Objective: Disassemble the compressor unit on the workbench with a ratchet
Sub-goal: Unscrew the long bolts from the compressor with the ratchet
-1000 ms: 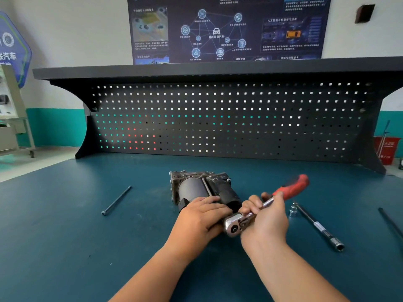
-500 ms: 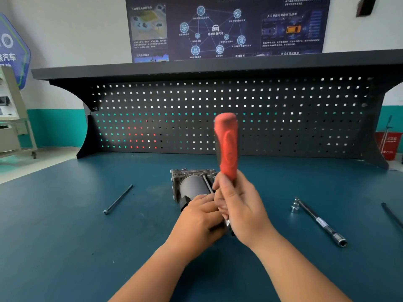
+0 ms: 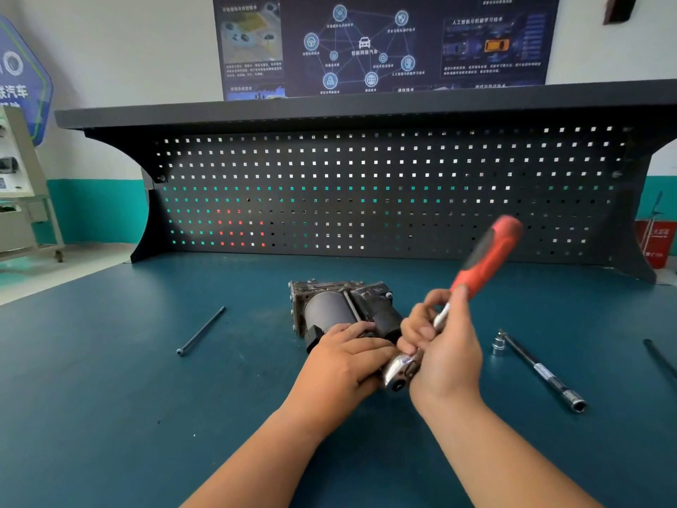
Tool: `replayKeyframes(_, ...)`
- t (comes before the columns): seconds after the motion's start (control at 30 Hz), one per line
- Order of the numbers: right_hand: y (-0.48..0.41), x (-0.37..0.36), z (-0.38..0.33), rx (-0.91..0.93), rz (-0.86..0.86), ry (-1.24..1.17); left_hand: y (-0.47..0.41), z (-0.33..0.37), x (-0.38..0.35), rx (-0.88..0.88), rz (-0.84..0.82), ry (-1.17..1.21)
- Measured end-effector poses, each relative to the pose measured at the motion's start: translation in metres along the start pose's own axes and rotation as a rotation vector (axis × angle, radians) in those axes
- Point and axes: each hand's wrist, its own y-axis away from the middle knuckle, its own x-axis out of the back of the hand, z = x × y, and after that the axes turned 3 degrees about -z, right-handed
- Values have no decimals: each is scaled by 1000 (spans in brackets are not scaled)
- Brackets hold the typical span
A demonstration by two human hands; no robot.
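Note:
The compressor unit (image 3: pixel 329 306), grey metal with dark cylinders, lies in the middle of the blue workbench (image 3: pixel 110 416). My left hand (image 3: pixel 344 364) presses down on its near end. My right hand (image 3: pixel 445 352) grips the shaft of a ratchet (image 3: pixel 487 256) with a red and black handle. The handle points up and to the right. Its chrome head (image 3: pixel 397 373) sits at the near end of the compressor, between my two hands. What the head engages is hidden.
A long loose bolt (image 3: pixel 201 331) lies to the left of the unit. On the right lie a small socket (image 3: pixel 498 345) and an extension bar (image 3: pixel 542 372); another dark rod (image 3: pixel 659 359) is at the right edge. A black pegboard (image 3: pixel 366 192) closes the back.
The ratchet handle swung from low right up to vertical, and has now swung back down towards the right. My left hand has stayed on the compressor.

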Motion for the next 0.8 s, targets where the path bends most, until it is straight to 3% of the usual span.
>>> replayKeyframes(0.13, -6, 7, 0, -109, 309, -275, -1, 2, -1, 35, -5, 10)
replayKeyframes(0.23, -6, 7, 1, -110, 328, -281, -1, 2, 0, 34, 11, 3)
replayKeyframes(0.37, -5, 3, 0, -42, 127, -72, -1, 2, -2, 29, 68, -15)
replayKeyframes(0.57, 2, -2, 2, 136, -427, 375, -1, 1, -3, -18, 83, 1)
replayKeyframes(0.67, 5, -1, 5, 278, -622, 644, 0, 0, -3, -43, 91, 33)
replayKeyframes(0.73, 7, -2, 5, 307, -646, 693, -1, -1, -2, -40, 104, 43)
replayKeyframes(0.8, 8, -3, 2, 239, -577, 555, -2, -1, -1, -48, 104, 42)
